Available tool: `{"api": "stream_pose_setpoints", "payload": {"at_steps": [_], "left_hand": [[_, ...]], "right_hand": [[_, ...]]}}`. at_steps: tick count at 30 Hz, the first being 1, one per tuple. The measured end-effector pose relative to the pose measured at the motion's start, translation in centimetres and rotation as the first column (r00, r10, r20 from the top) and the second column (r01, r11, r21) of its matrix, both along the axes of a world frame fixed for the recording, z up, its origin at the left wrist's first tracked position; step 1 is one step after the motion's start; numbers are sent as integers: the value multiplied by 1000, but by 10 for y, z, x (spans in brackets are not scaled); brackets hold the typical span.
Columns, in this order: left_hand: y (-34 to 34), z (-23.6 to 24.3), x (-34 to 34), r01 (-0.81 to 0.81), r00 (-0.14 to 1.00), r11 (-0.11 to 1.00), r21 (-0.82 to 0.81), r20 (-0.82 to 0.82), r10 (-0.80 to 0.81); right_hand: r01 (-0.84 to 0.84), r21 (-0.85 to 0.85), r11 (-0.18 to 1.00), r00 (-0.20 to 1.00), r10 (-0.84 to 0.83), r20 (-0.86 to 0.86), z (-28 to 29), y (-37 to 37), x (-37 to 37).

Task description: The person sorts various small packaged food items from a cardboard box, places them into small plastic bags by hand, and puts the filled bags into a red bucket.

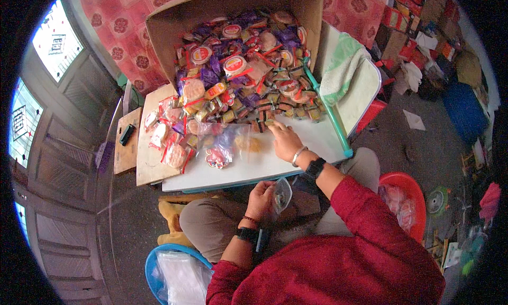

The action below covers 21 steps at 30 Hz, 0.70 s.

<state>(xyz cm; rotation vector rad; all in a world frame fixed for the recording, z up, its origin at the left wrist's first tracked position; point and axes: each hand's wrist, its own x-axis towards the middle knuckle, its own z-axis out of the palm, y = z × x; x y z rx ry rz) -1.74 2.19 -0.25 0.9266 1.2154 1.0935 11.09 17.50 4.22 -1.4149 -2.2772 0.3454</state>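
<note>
My left hand (259, 202) grips a small clear plastic tub (283, 192) above my lap, just off the near edge of the white table (238, 173). Stretched out over the table, my right hand (286, 142) has its fingertips on a small wrapped snack packet (269, 123) at the near edge of the heap. That heap of wrapped snacks (254, 77) spills from a tipped cardboard box (166, 46). To the left of my right hand lies a clear plastic bag (225, 133), with a colourful printed piece (216, 158) at its lower end.
A green tube (334, 122) lies along the table's right side, by a green-and-white towel (341, 67). Plastic bags fill a blue basin (153, 262) at my left. A red basin (418, 199) stands right. On a wooden board (127, 151) rests a dark object (127, 134).
</note>
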Motion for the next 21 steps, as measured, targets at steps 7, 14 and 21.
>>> {"api": "stream_pose_setpoints", "payload": {"at_steps": [7, 14, 21], "left_hand": [[-6, -13, -2, 33, 991, 957, 290, -132, 6], [-2, 5, 2, 45, 998, 997, -57, 36, -43], [-5, -7, -2, 54, 998, 998, -21, -10, -54]], "right_hand": [[10, 68, 998, 993, -18, 113, 5, 18, -6], [65, -83, 994, 996, -70, -60, -2, -3, 19], [230, 46, 972, 969, -224, -104, -1, -11, 11]]}}
